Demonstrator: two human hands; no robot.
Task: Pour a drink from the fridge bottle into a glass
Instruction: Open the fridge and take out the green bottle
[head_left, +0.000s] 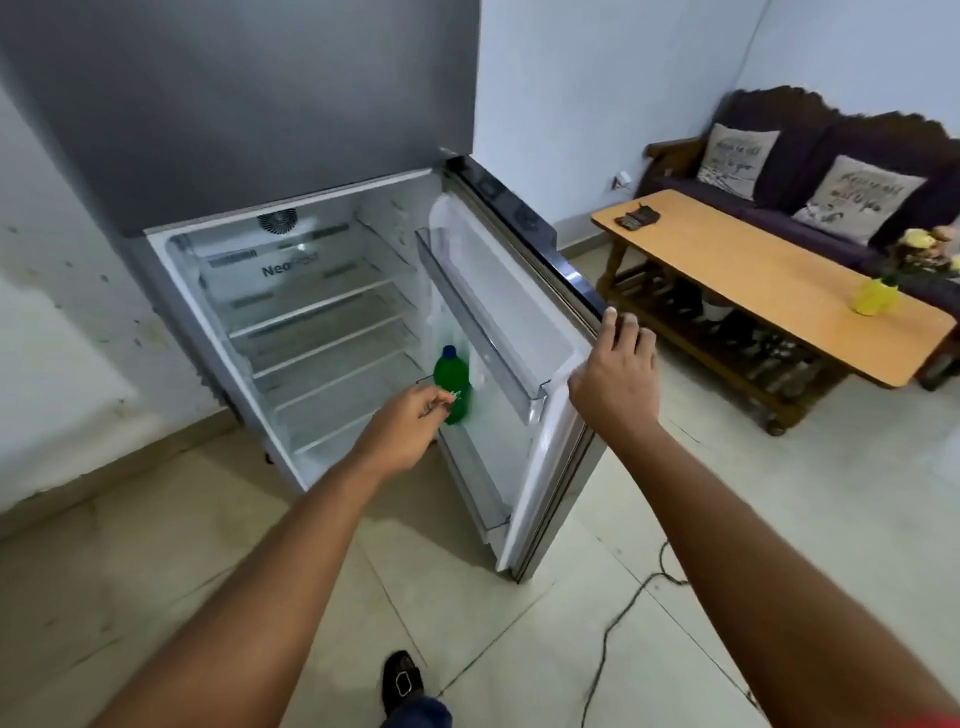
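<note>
The grey fridge (249, 119) stands open, its shelves bare. A green bottle (453, 379) with a blue cap stands upright in the lower rack of the open fridge door (524, 332). My left hand (402, 428) reaches toward the bottle, fingers apart, fingertips at its lower part; I cannot tell whether they touch it. My right hand (615, 374) rests on the outer edge of the door, fingers curled over it. No glass is in view.
A low wooden table (753, 275) stands to the right, with a yellow vase (875, 296) and a small dark object (636, 217) on it. Behind it is a dark sofa (810, 156) with cushions. A black cable (618, 618) lies on the tiled floor. My shoe (401, 680) is below.
</note>
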